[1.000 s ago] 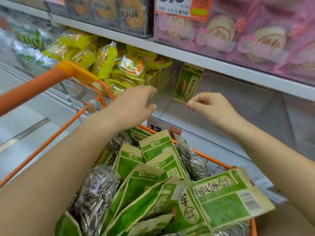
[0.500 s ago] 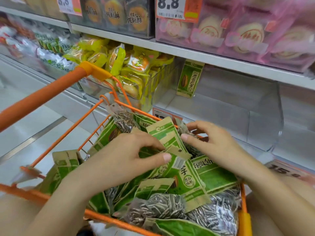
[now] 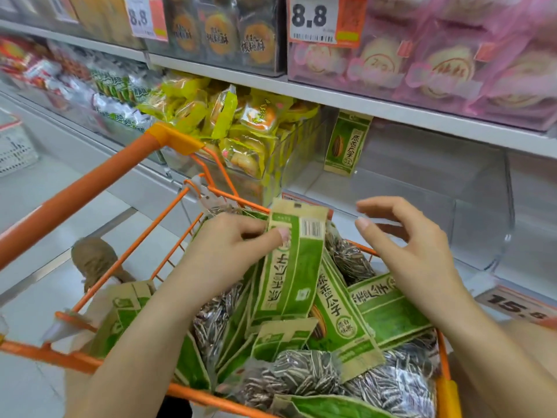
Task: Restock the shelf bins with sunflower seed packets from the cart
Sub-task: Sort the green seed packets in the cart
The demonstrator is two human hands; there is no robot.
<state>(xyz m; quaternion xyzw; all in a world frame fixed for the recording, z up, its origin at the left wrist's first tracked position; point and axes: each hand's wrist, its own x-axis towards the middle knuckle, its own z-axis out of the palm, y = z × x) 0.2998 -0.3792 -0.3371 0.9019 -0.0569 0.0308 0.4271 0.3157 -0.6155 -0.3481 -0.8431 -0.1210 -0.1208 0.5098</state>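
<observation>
- Supermarket shelving fills the background, with an orange wire cart (image 3: 168,260) pulled up against it, and the work looks barely begun.
- One green sunflower seed packet (image 3: 291,260) is the piece in hand: it stands raised above the heap in the cart, its barcode end uppermost, a kraft-brown border round a green panel with printed characters.
- That packet is grasped by the left hand (image 3: 229,251), thumb on its face and fingers curled behind its edge, so this grip is clenched on the packet.
- To its right hovers the right hand (image 3: 413,251), fingers spread and lightly bent, holding nothing; this grip is released, near the packet but apart from it.
- Beneath both lies the heap of packets (image 3: 340,324) in the cart, many of them, some green side up and some showing the clear window full of striped seeds.
- Beyond the cart, the clear shelf bin (image 3: 479,212) holds just a single packet (image 3: 346,144), upright against its left wall.
- My judgement: one packet is placed and nearly the whole load remains to be moved.
- Next door on the left, a bin of yellow snack bags (image 3: 241,128) is full, and price tags (image 3: 313,18) hang from the shelf above.
</observation>
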